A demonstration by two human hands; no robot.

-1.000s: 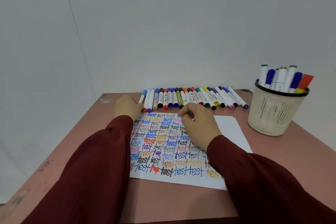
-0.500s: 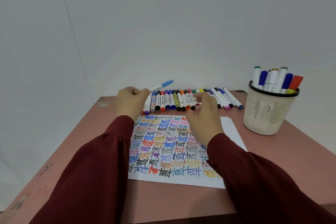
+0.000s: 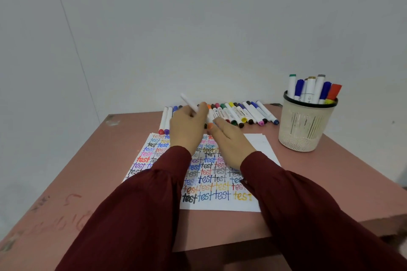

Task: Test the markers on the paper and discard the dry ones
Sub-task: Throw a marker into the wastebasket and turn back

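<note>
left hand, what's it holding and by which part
The left hand holds a white-barrelled marker by its lower end, the upper end sticking up free. The gripped end and cap are hidden. The right hand holds nothing visible.

pink table [image 3: 330,182], maroon sleeves [image 3: 143,204], beige cup [image 3: 304,130]

paper [image 3: 222,203] covered in "test", marker labels seemingly illegible

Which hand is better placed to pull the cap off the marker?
Right hand: its fingers are at the near end of the white marker, which the left hand grips.
</note>
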